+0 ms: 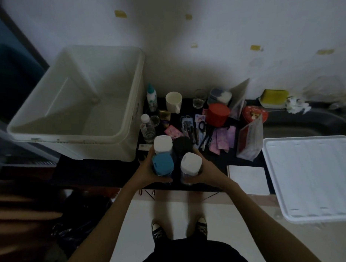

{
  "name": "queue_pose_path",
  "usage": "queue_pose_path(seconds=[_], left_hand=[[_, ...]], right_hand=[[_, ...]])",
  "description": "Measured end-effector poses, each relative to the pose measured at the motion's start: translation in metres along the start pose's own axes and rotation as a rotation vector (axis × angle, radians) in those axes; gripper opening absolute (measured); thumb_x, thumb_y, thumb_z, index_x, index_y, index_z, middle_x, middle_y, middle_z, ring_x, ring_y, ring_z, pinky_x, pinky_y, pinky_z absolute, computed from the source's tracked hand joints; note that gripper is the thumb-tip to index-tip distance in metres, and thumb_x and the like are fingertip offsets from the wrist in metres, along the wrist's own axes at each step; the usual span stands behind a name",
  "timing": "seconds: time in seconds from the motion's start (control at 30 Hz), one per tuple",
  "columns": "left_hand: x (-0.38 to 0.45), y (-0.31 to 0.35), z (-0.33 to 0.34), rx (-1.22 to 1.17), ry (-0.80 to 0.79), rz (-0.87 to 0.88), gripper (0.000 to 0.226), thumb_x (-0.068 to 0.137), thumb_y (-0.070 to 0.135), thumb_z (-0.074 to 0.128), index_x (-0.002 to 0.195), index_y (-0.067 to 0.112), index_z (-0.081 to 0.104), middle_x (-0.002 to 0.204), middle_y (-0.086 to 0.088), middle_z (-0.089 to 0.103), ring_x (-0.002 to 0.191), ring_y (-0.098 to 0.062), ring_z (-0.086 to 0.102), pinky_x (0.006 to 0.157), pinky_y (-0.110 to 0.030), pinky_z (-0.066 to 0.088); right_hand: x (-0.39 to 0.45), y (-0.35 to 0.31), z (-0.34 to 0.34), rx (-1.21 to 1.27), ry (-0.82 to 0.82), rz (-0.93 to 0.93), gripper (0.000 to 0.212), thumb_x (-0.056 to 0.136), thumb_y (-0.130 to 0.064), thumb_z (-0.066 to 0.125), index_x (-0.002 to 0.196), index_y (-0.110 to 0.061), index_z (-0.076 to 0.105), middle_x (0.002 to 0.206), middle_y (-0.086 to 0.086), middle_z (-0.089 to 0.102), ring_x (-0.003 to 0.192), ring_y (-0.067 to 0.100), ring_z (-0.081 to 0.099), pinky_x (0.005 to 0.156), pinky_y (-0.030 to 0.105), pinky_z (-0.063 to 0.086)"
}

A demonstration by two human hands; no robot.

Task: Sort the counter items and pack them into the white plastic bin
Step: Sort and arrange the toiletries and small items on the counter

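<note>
The large white plastic bin (77, 106) stands open and bare inside at the counter's (103, 172) left end, up and to the left of both hands. Four upright capped bottles (176, 158), clustered two by two, are clamped between them: left hand (145, 170) fingers curl round the blue-capped and white-capped pair, right hand (206, 170) fingers round the black-capped and other white-capped pair. The left hand is nearer the bin.

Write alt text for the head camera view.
Two hands, left and right, grip four capped jars together above a dark counter. An empty white bin stands to their left, with a mug, red tin and cards behind.
</note>
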State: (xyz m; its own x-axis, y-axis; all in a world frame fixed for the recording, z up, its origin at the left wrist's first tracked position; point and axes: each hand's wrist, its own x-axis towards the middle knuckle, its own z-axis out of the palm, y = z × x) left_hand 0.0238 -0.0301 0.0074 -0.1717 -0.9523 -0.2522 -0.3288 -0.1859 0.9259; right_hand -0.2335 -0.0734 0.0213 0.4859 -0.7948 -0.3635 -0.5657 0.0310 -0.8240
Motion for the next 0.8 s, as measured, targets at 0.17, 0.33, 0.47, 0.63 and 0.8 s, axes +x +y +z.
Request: queue_pose_path(seconds=[0.17,0.33,0.47,0.63,0.8], left_hand=[[-0.001,-0.009,-0.010,-0.019,0.003,-0.008,0.137,0.047,0.034,0.096,0.154,0.025,0.010,0.147,0.008,0.042,0.135,-0.005,0.043,0.108,-0.022,0.041],[-0.001,-0.010,-0.003,-0.016,0.097,-0.046,0.134,0.045,0.039,0.096,0.151,0.024,0.016,0.139,0.001,0.050,0.126,-0.010,0.052,0.107,-0.034,0.045],[-0.001,-0.010,0.006,-0.020,0.159,-0.065,0.138,0.041,0.042,0.098,0.151,0.033,0.015,0.143,0.004,0.046,0.130,-0.012,0.050,0.106,-0.046,0.045],[-0.003,-0.011,0.010,-0.005,0.181,-0.070,0.145,0.040,0.051,0.095,0.154,0.036,0.007,0.151,0.006,0.040,0.138,-0.013,0.042,0.110,-0.047,0.041],[-0.004,-0.018,0.008,0.001,0.178,-0.095,0.139,0.041,0.053,0.095,0.152,0.040,0.012,0.145,0.003,0.047,0.134,-0.017,0.048,0.103,-0.051,0.047]], right_hand=[[0.011,0.000,0.002,-0.009,-0.024,-0.039,0.124,0.063,-0.020,0.091,0.154,-0.032,0.008,0.139,-0.021,0.039,0.131,0.003,0.038,0.105,0.020,0.035],[0.019,-0.005,0.013,0.029,0.012,-0.079,0.118,0.060,-0.015,0.093,0.145,-0.032,0.014,0.132,-0.036,0.025,0.124,-0.013,0.027,0.091,-0.008,0.026],[0.017,-0.004,0.025,0.037,0.067,-0.066,0.129,0.056,-0.028,0.095,0.151,-0.030,0.007,0.149,-0.019,0.018,0.128,-0.019,0.014,0.105,0.005,0.023],[0.014,0.005,0.027,0.006,0.090,-0.054,0.133,0.050,-0.048,0.095,0.154,-0.031,0.013,0.157,-0.011,0.025,0.143,0.003,0.028,0.115,0.039,0.034],[0.008,0.005,0.027,0.023,0.116,-0.046,0.122,0.057,-0.040,0.092,0.153,-0.029,0.019,0.156,-0.011,0.030,0.139,-0.005,0.028,0.112,0.026,0.032]])
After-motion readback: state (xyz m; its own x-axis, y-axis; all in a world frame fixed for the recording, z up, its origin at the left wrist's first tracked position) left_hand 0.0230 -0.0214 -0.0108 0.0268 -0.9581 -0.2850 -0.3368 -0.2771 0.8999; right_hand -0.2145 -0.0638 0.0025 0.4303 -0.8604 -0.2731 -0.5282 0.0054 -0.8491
